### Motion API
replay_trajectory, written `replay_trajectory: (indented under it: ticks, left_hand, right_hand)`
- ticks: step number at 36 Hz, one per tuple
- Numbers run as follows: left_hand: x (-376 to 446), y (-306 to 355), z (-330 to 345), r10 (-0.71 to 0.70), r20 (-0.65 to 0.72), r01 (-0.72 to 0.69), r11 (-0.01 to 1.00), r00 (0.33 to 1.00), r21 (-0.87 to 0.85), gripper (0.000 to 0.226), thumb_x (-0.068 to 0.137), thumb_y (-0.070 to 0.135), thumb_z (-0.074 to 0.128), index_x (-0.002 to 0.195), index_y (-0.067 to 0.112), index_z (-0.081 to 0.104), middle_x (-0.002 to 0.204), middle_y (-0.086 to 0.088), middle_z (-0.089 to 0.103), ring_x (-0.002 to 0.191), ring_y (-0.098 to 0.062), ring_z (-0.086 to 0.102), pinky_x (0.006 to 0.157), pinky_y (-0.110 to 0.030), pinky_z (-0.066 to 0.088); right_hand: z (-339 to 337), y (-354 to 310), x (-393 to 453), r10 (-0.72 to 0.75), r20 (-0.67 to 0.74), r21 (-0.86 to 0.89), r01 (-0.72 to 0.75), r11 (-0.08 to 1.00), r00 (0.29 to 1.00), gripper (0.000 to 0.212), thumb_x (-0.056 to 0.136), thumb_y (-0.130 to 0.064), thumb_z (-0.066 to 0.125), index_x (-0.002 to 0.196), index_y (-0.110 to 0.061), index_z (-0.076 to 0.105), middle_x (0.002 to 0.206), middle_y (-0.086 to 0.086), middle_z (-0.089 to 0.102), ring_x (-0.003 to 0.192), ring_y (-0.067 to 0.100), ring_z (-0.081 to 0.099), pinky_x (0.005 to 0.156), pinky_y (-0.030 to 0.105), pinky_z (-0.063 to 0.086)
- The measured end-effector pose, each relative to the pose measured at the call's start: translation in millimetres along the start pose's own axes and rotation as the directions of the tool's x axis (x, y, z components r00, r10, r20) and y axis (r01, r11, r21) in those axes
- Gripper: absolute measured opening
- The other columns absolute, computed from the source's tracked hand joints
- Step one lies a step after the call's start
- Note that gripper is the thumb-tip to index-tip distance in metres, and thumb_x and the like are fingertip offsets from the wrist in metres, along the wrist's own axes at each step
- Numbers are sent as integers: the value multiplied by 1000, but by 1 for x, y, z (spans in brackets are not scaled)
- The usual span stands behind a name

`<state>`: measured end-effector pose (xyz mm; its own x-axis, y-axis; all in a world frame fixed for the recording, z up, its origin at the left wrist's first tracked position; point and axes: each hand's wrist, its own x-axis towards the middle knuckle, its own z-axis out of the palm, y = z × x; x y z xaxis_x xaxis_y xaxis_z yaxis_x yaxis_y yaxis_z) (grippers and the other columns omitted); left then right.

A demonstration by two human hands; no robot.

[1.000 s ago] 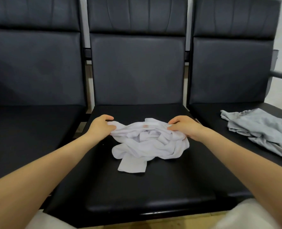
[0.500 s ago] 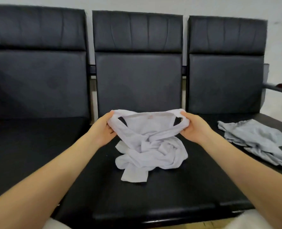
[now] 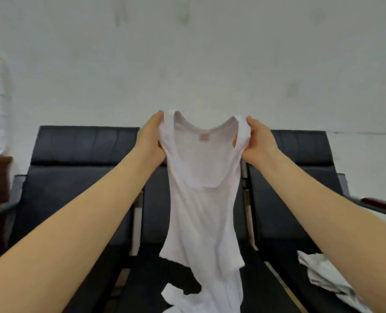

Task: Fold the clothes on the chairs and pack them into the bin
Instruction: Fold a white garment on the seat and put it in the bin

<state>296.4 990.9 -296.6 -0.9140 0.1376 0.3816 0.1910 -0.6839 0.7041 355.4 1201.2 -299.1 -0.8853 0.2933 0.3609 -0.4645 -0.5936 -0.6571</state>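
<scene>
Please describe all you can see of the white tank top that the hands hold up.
The white tank top is thin, slightly see-through knit fabric with a deep scooped neck and a small tag inside. It hangs lengthwise, twisted lower down. The left hand and right hand each pinch one shoulder strap.

Tank top (image 3: 201, 199) thin white cloth; chairs (image 3: 83, 154) black, probably leatherette.

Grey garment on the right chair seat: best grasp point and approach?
The grey garment lies crumpled and flat on the right chair seat, partly hidden behind the right forearm. Likely best: pinch a raised fold along its near-left edge from above, since no collar or strap shows to grip.
</scene>
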Motion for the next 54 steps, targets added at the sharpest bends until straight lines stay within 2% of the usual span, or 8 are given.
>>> replay_trajectory:
  ticks: [16, 24, 29, 33, 37, 41, 46, 54]
  left_hand:
    - [15, 147, 78, 472, -20, -472, 882, 881, 10, 17, 90, 18, 63, 75, 12, 64, 73, -1, 67, 70, -17, 65, 74, -28, 58]
    - [83, 74, -4, 94, -91, -40, 881, 991, 472, 13, 94, 19, 52, 88, 8, 57, 83, -5, 58, 74, -18, 55, 63, -26, 47]
    - [97, -14, -87, -239, -197, 309, 753, 951, 581, 8, 90, 17, 58, 88, 10, 54, 74, -3, 48, 64, -15, 46, 67, -26, 44]
    - [100, -89, -159, -368, -382, 531, 583, 848, 615, 17, 88, 14, 64, 103, 10, 59, 81, -2, 52, 61, -11, 43, 47, -20, 37]
    - [97, -143, -199, -456, -460, 648, 549, 761, 528, 7, 93, 8, 58, 99, 7, 54, 72, -2, 42, 56, -10, 40, 32, -14, 31]
    - [113, -197, -219, -396, -486, 616, 629, 779, 474, 8, 95, 5, 57, 100, 2, 51, 83, -6, 47, 76, -16, 51, 72, -22, 56]
    - [137, -249, -236, -222, -550, 520, 710, 805, 475, 8, 95, 5, 53, 103, 6, 51, 77, -3, 52, 83, -20, 57, 88, -29, 52]
    - [80, -300, -262, -275, -467, 513, 124, 840, 850, 41, 95, 23, 49, 129, -1, 51, 124, -17, 58, 106, -34, 59, 79, -34, 46]
  right_hand:
    - [119, -96, 14, -359, 95, 39, 357, 933, 928, 26, 99, -11, 46, 78, -3, 59, 55, 6, 64, 49, 19, 65, 50, 25, 56]
    - [46, -20, 91, -125, -154, -363, 62, 930, 980, 17, 91, -7, 54, 106, -3, 60, 87, 9, 61, 76, 23, 60, 66, 32, 54]
    - [-44, 67, 107, 87, -300, -643, -269, 718, 950, 7, 94, -11, 53, 96, -7, 59, 97, 11, 61, 89, 26, 61, 77, 36, 51]
    - [-118, 135, 99, 38, -464, -838, -453, 303, 885, 12, 94, -14, 56, 84, -9, 53, 75, 8, 46, 60, 17, 40, 50, 25, 30]
    - [-176, 182, 97, 231, -581, -676, -620, 397, 781, 18, 95, -5, 54, 112, -7, 57, 83, 8, 51, 58, 13, 46, 32, 19, 37]
    - [-205, 222, 118, 106, -514, -779, -515, 358, 851, 37, 98, -13, 55, 133, 0, 49, 127, 14, 54, 94, 27, 60, 81, 28, 53]
    - [-219, 257, 127, 87, -518, -731, -493, 471, 851, 38, 101, -27, 49, 130, -2, 53, 130, 15, 58, 110, 28, 60, 85, 32, 53]
    - [-248, 283, 82, 214, -537, -772, -578, 264, 816, 28, 95, -11, 55, 120, 1, 57, 123, 20, 59, 108, 32, 60, 81, 35, 52]
